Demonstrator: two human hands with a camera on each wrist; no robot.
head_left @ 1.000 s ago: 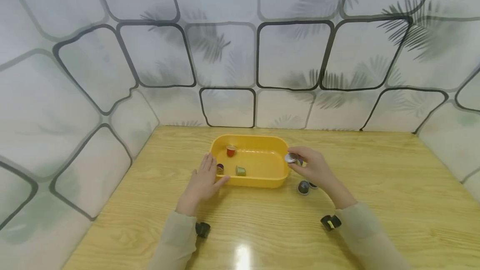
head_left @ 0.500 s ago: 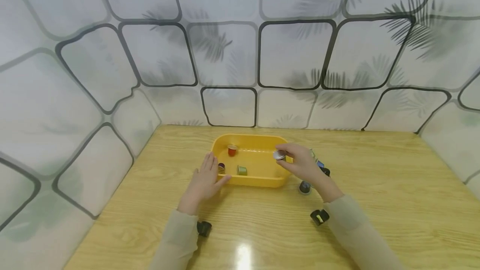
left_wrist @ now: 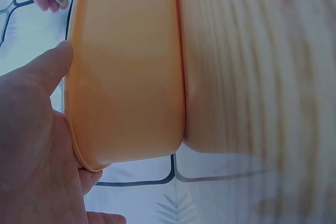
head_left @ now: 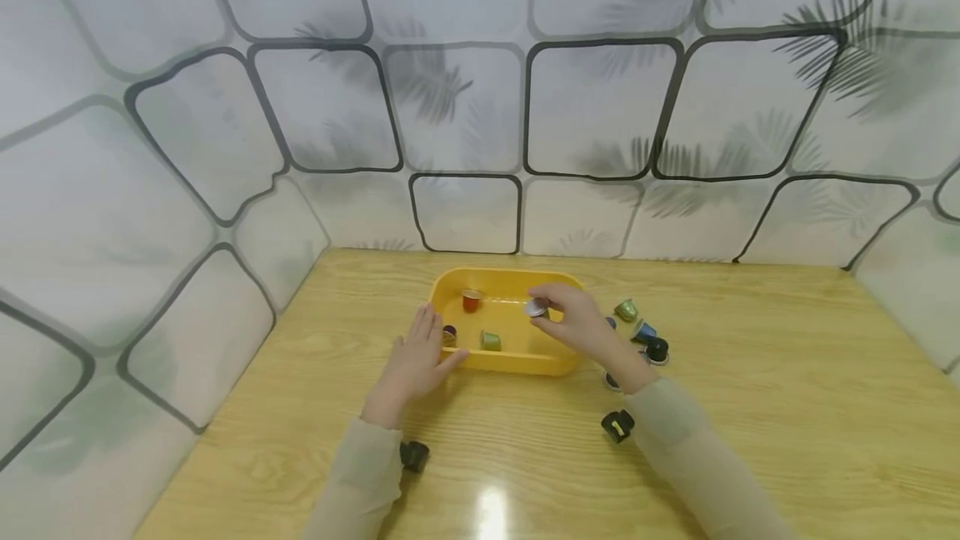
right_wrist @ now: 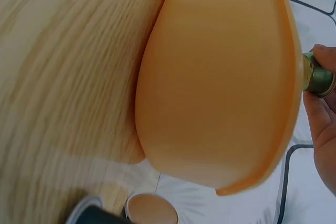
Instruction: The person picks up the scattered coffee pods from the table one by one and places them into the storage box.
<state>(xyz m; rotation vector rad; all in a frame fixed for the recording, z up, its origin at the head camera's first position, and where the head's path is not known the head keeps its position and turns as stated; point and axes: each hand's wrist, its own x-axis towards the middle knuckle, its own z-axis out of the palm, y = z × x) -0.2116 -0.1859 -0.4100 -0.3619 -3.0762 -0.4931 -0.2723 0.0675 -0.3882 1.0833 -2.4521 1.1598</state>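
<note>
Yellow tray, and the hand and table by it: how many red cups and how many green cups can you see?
Red: 1, a red cup in the yellow tray.
Green: 3, a green cup in the tray, another green cup in the right hand, a third green cup on the table.
Total: 4

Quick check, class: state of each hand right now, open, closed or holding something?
Left hand: open, touching the yellow, rounded rectangular plastic tray.
Right hand: holding a small green, cup-shaped metallic capsule.
</note>
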